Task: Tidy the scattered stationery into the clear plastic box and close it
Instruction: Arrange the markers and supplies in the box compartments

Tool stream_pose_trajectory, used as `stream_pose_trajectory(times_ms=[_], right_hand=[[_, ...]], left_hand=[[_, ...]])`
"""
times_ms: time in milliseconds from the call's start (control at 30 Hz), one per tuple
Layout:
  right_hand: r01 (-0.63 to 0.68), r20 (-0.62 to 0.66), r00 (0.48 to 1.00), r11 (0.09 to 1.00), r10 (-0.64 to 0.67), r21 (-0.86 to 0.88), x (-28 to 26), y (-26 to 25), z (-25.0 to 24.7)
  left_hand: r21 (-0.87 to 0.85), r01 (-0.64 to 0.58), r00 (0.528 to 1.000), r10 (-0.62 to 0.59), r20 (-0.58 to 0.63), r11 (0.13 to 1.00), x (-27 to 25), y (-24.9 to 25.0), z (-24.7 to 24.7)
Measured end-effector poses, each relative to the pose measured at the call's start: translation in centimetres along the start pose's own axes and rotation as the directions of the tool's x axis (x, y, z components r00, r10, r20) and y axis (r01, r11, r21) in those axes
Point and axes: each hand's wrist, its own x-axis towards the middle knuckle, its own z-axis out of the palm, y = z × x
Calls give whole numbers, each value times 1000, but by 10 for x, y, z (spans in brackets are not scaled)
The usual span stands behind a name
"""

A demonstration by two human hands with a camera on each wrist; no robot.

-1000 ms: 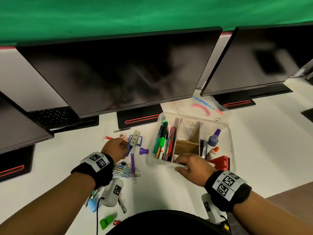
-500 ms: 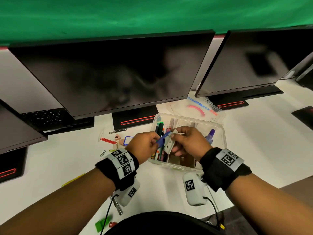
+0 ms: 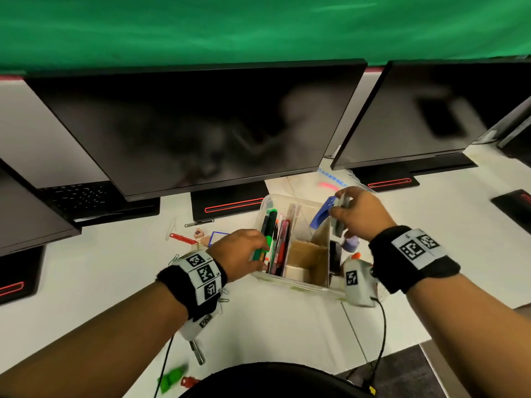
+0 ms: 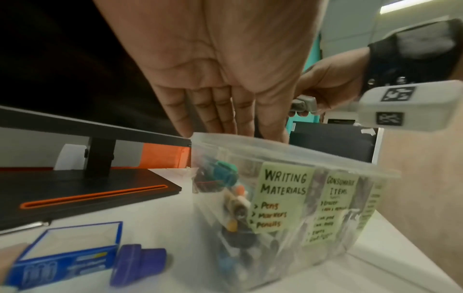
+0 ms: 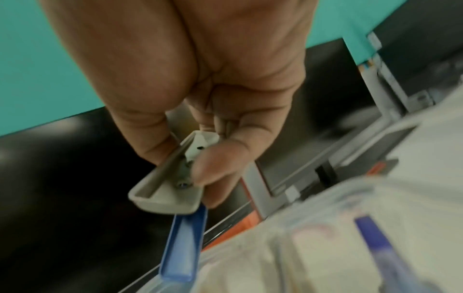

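The clear plastic box [image 3: 298, 286] stands open on the white desk, with pens and markers [image 3: 273, 237] in its left compartment and cardboard dividers. My right hand [image 3: 334, 209] pinches a grey-and-blue stapler-like tool [image 3: 323, 215] above the box's back right part. In the right wrist view the thumb and fingers [image 5: 213, 178] grip the tool's [image 5: 172, 192] grey top while the blue part hangs down. My left hand [image 3: 258, 251] lies at the box's left side, its straight fingers [image 4: 220, 119] reaching over the rim [image 4: 288, 154]. The box's lid [image 3: 330, 183] lies behind it.
Left of the box lie a blue paper-clip carton [image 4: 67, 255], a purple cap [image 4: 140, 259], a red clip [image 3: 182, 239] and loose paper clips [image 3: 222, 300]. A green item [image 3: 172, 377] and a metal piece [image 3: 198, 351] sit near the front edge. Monitors [image 3: 201, 124] overhang the back.
The tool has passed from my left hand to my right, which carried it up and right over the box. My left hand has dropped to the box's left side.
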Motion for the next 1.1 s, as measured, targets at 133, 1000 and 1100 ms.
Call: stream_pose_trajectory(times_ms=[133, 1000, 1100], right_hand=[[-70, 4, 997, 955, 74, -289, 16, 9, -5], [-99, 262, 912, 788, 316, -607, 46, 40, 33], [-54, 245, 921, 721, 303, -690, 42, 33, 30]], left_hand=[[10, -18, 999, 18, 51, 1000, -2, -3, 3], [-81, 116, 986, -104, 131, 990, 0, -5, 2], [-149, 106, 993, -99, 60, 983, 1, -14, 2]])
